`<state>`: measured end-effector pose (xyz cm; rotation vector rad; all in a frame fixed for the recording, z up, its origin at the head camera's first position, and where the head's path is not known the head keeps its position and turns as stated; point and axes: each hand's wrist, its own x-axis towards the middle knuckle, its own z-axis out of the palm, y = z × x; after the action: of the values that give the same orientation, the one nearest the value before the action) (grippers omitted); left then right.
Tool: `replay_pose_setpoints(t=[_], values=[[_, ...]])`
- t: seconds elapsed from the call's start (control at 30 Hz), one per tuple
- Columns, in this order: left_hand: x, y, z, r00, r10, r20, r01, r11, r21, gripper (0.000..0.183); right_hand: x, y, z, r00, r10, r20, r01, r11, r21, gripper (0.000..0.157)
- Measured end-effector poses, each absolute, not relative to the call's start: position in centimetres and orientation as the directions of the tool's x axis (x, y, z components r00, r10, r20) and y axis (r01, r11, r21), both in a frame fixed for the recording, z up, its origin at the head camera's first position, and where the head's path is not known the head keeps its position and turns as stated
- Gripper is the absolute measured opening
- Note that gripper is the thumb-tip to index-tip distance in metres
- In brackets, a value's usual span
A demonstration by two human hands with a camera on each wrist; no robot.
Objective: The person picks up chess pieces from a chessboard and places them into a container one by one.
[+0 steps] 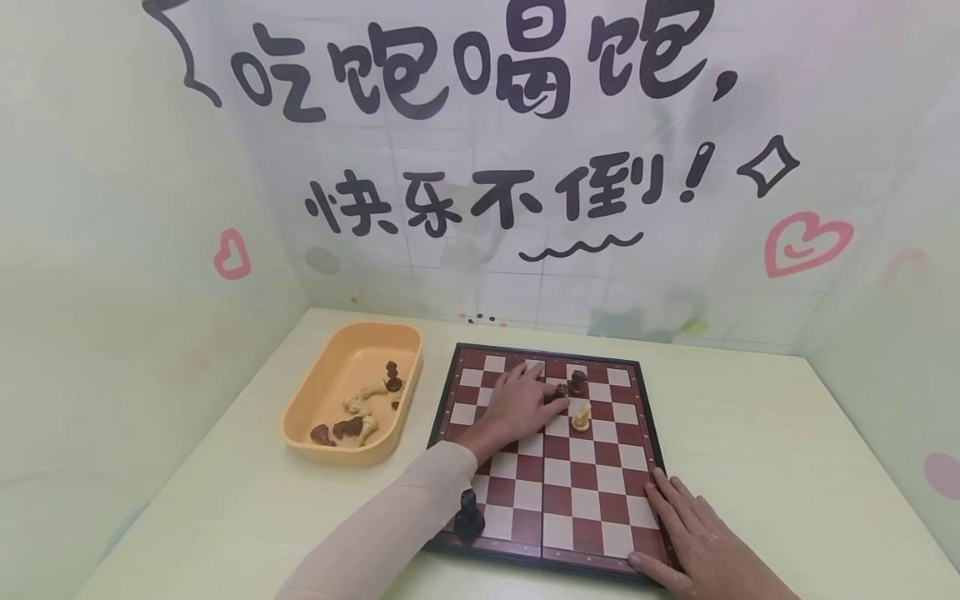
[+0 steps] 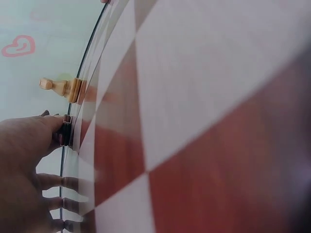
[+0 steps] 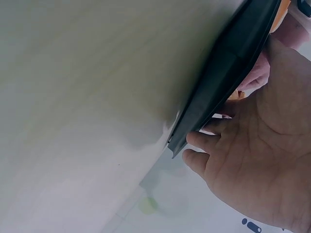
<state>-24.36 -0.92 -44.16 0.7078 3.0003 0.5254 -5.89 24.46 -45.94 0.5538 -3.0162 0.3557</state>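
My left hand (image 1: pixel 517 404) reaches over the brown-and-white chessboard (image 1: pixel 480 546), thumb and index finger pinching a small dark brown chess piece (image 1: pixel 562 390). In the left wrist view the thumb partly covers that dark piece (image 2: pixel 65 132), and the other fingers spread near the board. Just beyond it stands another dark brown chess piece (image 1: pixel 577 382). A cream chess piece (image 1: pixel 581 417) stands upright nearer to me; the left wrist view also shows this cream piece (image 2: pixel 60 87). My right hand (image 1: pixel 701 533) rests at the board's right edge, fingers extended along its dark side (image 3: pixel 218 77).
An orange tray (image 1: pixel 300 417) left of the board holds several cream and dark brown chess pieces. A black object (image 1: pixel 469 518) shows beside the left sleeve; its kind is unclear. A wall (image 1: pixel 480 283) with black writing stands behind the pale table (image 1: pixel 765 433).
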Motion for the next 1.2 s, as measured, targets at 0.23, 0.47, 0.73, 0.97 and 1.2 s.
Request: replay_pose_setpoints(t=[0.23, 0.47, 0.73, 0.97, 1.2], values=[[-24.37, -1.0, -44.13, -0.892, 0.448, 0.062, 0.44, 0.827, 0.351, 0.047, -5.96, 24.51, -46.03, -0.937, -0.338, 0.093, -0.35, 0.909, -0.226, 0.092], [-24.44, -1.06, -44.0, -0.893, 0.446, 0.065, 0.44, 0.833, 0.336, 0.048, -6.09, 24.48, -46.0, -0.935, -0.344, 0.091, -0.356, 0.907, -0.223, 0.092], [-24.52, -1.26, -43.8, -0.893, 0.444, 0.07, 0.436, 0.819, 0.373, 0.045, -6.03, 24.53, -45.95, -0.927, -0.356, 0.116, -0.373, 0.902, -0.216, 0.091], [-24.59, -1.44, -43.39, -0.902, 0.42, 0.102, 0.42, 0.798, 0.431, 0.044, -6.07, 24.57, -45.95, -0.927, -0.357, 0.113, -0.373, 0.905, -0.206, 0.091], [-24.6, -1.79, -43.49, -0.9, 0.418, 0.125, 0.426, 0.775, 0.468, 0.035, -6.14, 24.56, -46.29, -0.932, -0.347, 0.103, -0.362, 0.904, -0.227, 0.092]])
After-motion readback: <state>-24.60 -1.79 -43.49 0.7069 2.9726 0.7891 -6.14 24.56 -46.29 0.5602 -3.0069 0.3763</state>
